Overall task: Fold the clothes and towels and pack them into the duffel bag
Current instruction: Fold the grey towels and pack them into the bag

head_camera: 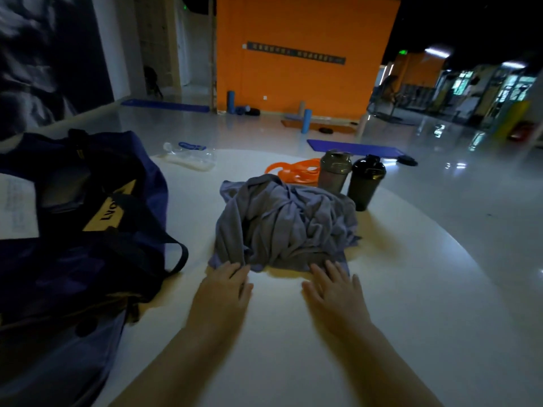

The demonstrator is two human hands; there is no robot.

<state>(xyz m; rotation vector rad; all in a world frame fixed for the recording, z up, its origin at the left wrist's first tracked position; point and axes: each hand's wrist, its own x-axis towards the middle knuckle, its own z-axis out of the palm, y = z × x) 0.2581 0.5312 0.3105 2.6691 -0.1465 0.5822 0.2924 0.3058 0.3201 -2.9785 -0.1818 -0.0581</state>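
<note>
- Nearest us, two bare forearms reach out across the white surface point(382, 289). The left hand point(223, 292) and right hand point(335, 292) lie palm-down, side by side.
- Both sets of fingers are straight and fairly spread, holding nothing. The left fingers point(235, 268) touch the near hem of the grey garment point(282, 224). The right fingers point(332, 268) reach its edge too, though motion blur leaves me unsure whether they press the cloth or just meet it.
- That garment sits at about 12 o'clock from the hands, in a crumpled, unfolded heap. I'd guess the flat hands are there to pin or draw out the hem so the heap can be spread flat before folding.
- The navy duffel bag point(88, 230) stands at 9 to 10 o'clock, just beside the heap. Its mouth gapes open and its strap point(176, 254) trails toward the left hand. It looks to be kept close so that folded pieces travel a short way.
- At 1 o'clock, behind the garment, stand a grey shaker bottle point(335, 171) and a black shaker bottle point(365, 180). The orange bands point(296, 171) lie near them, set back from the folding space.
- A clear plastic bottle point(188, 157) lies on its side at 11 o'clock, far off.
- Judging by the heap, the folding has barely begun.
</note>
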